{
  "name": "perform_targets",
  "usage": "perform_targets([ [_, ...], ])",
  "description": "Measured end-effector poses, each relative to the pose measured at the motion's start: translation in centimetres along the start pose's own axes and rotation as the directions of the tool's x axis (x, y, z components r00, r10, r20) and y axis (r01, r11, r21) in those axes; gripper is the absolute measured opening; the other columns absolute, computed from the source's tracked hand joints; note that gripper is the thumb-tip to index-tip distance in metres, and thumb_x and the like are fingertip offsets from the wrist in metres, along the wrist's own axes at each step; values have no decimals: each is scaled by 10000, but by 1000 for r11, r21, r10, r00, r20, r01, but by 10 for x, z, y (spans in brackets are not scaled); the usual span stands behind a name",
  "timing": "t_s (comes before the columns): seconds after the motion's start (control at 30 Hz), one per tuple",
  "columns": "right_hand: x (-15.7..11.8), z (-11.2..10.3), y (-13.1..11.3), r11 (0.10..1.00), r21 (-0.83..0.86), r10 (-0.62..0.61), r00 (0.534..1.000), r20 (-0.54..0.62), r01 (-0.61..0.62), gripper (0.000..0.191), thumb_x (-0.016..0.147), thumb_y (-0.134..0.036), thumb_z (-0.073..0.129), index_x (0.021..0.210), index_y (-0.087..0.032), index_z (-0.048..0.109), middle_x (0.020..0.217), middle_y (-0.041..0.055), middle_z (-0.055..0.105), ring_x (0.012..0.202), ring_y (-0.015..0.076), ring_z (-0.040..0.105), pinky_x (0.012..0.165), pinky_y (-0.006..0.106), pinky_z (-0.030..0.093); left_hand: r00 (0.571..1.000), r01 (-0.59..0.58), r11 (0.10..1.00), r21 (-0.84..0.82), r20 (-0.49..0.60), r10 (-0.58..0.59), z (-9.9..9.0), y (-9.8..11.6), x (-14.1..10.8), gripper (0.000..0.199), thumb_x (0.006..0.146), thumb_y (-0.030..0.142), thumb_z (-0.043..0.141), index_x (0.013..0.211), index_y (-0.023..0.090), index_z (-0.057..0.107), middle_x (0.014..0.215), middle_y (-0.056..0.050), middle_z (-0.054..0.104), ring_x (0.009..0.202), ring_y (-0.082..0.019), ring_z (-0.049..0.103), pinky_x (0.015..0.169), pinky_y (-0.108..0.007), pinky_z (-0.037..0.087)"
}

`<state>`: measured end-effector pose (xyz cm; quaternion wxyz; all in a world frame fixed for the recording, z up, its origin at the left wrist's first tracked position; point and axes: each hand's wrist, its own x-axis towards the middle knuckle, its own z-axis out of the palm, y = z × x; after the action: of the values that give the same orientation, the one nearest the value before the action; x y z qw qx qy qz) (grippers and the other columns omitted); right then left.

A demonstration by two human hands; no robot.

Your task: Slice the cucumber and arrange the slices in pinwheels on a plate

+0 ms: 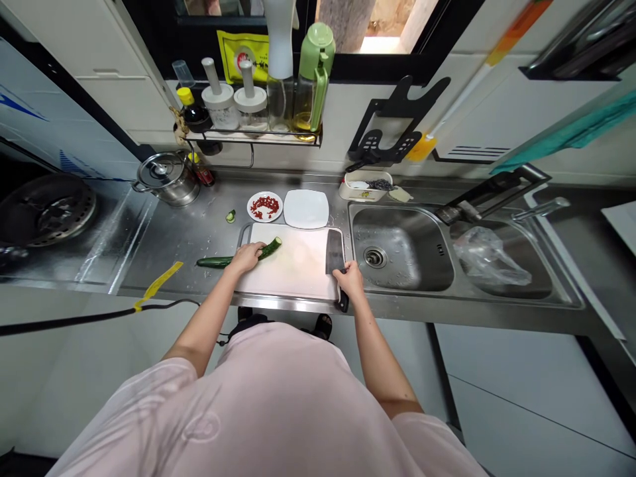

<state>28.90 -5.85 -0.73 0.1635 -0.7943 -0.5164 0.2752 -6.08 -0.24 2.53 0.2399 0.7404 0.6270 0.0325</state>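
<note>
Pale pink shirt [258,404] of the person fills the near foreground, with both bare forearms reaching far across the front edge of a stainless steel counter [209,199]. Left grip [246,257]: palm down, fingers curled over a dark green cucumber [216,262], holding it against a white cutting board [293,265]. The cucumber's long axis runs left to right, rising slightly toward the far side. Its left end extends past the board's left edge over the counter; its cut right end lies on the board, exposing pale flesh. Right grip [350,278]: closed around the black handle of a cleaver [335,252], whose dark blade lies along the board's right edge, pointing far. The cucumber lies to the left of the cleaver, with a wide stretch of bare board between them, and the left grip is the nearer to it. Just far of the board are a cucumber slice [230,216], a round plate of chopped red chili [265,206] and a square white plate [305,209]. A steel sink [397,248] lies to the right.
</note>
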Motion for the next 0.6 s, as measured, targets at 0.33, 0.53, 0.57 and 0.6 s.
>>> perform_targets([
  [0.33,-4,-2,-3,995,-101,-8,989,151,24,346,800,-384,471,1064,-171,538,895,69,651,798,209,587,679,264,401,987,-137,990,-24,86,138,4,7,1,343,886,248,390,1081,296,668,1086,-32,668,1023,-204,584,909,-318,426],
  [0.53,-7,-8,-8,981,-146,-94,971,222,129,307,875,-388,414,1021,-173,578,930,82,667,854,209,602,685,250,398,995,-97,995,-12,-4,96,10,17,-6,350,920,276,351,1101,275,650,1097,-42,665,1038,-207,580,927,-347,405],
  [0.57,-7,-10,-10,976,-163,-103,968,229,142,302,877,-382,416,1023,-174,578,925,82,668,854,209,603,685,248,394,995,-98,995,-17,-35,97,11,20,-8,349,928,310,351,1118,272,640,1100,-46,662,1044,-209,577,928,-350,403],
  [0.6,-8,-11,-12,971,-183,-108,965,238,153,299,879,-378,419,1027,-173,578,921,84,669,855,211,603,686,248,391,993,-106,994,-24,-60,104,12,24,-10,348,927,350,366,1139,269,630,1104,-51,658,1047,-212,574,926,-349,403],
])
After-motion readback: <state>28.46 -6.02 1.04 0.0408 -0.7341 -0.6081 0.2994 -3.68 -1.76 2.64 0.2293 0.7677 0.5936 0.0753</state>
